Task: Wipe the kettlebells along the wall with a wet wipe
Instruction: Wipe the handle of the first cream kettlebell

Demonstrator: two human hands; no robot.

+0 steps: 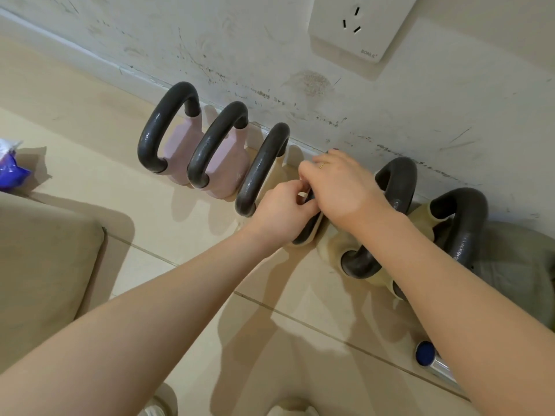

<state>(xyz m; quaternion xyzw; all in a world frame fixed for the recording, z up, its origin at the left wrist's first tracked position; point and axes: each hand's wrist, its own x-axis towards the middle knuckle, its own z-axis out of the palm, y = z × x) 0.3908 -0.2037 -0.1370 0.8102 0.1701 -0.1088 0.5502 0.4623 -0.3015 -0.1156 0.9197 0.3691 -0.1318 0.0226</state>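
Six kettlebells sit in a row on the tile floor [300, 295] against the scuffed wall [270, 55], dark handles up: two pink kettlebells [180, 145] at the left, then a beige run toward the right. I've got both hands on the fourth kettlebell handle [306, 232], mostly hidden under them. Left hand [282, 211] has fingers curled in, pinching at the handle near its top; right hand [342, 187] lies draped over it, fingers bent round the far side, ring on one finger. A small pale bit shows between the fingertips, could be the wet wipe, can't tell for sure. Handling guess: these are cast, rigid, heavy, won't shift under rubbing, so no need to steady hard; handle coating looks glossy, likely slick once wet. Best hold is wrapping the wipe round the handle and sliding along the loop, then down the bell body. The wipe itself would be limp and bunch easily. Blue-white packet [12, 166] lies well apart on the far left; socket [357, 25] on the wall above.
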